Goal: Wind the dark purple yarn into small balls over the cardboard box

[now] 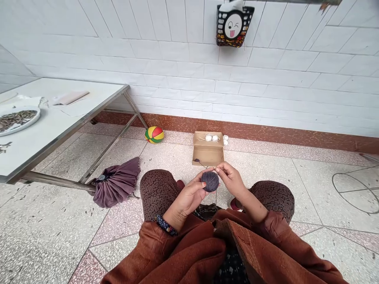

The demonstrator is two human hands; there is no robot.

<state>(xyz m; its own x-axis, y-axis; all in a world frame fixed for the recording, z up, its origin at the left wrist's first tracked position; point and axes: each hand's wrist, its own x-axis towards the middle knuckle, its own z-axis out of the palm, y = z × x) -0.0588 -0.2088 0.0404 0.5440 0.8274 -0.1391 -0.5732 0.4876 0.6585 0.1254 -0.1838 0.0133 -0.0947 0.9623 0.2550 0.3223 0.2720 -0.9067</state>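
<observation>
A dark purple-grey ball of yarn (210, 181) rests in my left hand (192, 195), with the thumb across its near side and the fingers behind it. Close to the ball's upper right, my right hand (230, 177) pinches thumb and forefinger together on the yarn strand. Just beyond both hands, an open cardboard box (208, 154) lies on the floor. A small dark piece of yarn (197, 160) sits in its left front corner, and a strand runs from there toward my hands. On the box's raised lid are white yarn balls (211, 137).
A white-topped table (68, 118) with metal legs stands at left, bearing a plate (37, 114) of dried bits. Beside it lie a folded purple umbrella (118, 183) and a colourful ball (154, 135). A black basket (233, 27) hangs on the wall; a wire ring (355, 191) is at right.
</observation>
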